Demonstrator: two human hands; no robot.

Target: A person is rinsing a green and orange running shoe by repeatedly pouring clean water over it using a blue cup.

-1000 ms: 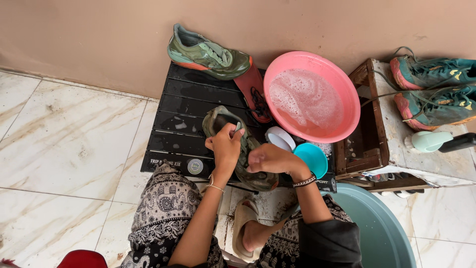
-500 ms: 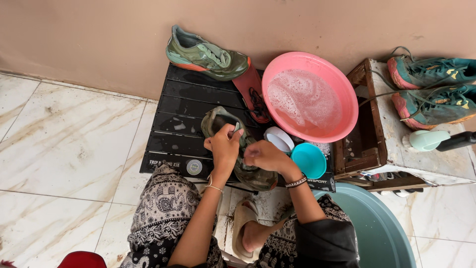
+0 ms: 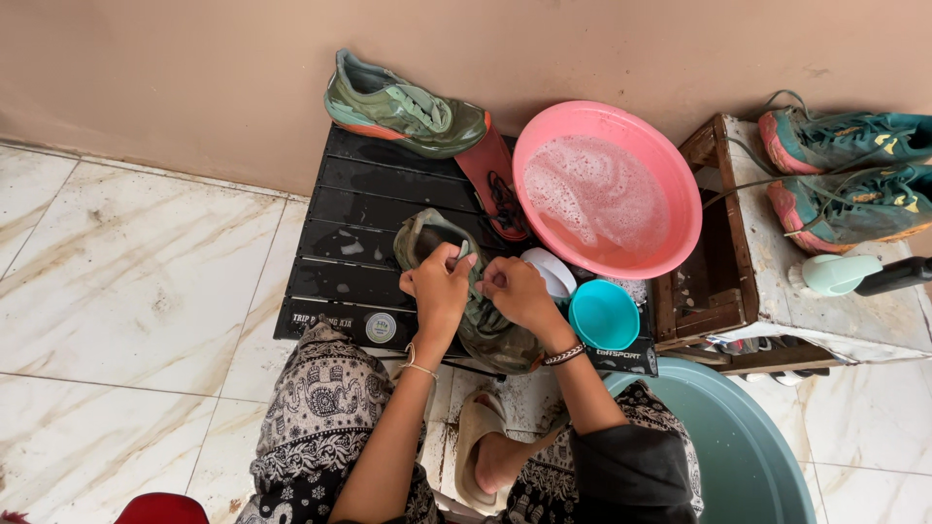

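Observation:
A wet olive-green shoe point(image 3: 482, 325) lies on a low black slatted table point(image 3: 359, 209) in front of me. My left hand point(image 3: 439, 284) grips its upper edge near the opening. My right hand point(image 3: 515, 291) presses on the shoe's side right beside the left; whether it holds a brush or cloth is hidden. The matching green shoe point(image 3: 403, 107) rests against the wall at the table's far edge. A pink basin point(image 3: 670, 180) of soapy water stands to the right.
A small white bowl point(image 3: 553, 272) and a turquoise cup point(image 3: 603, 313) sit by the basin. A red insole with black lace point(image 3: 495, 180) lies on the table. A wooden crate point(image 3: 752, 252) carries two teal shoes point(image 3: 840, 175). A grey-green tub point(image 3: 748, 456) is at lower right.
My right hand has slid left along the shoe, closer to my left hand. The shoe stays in place on the table.

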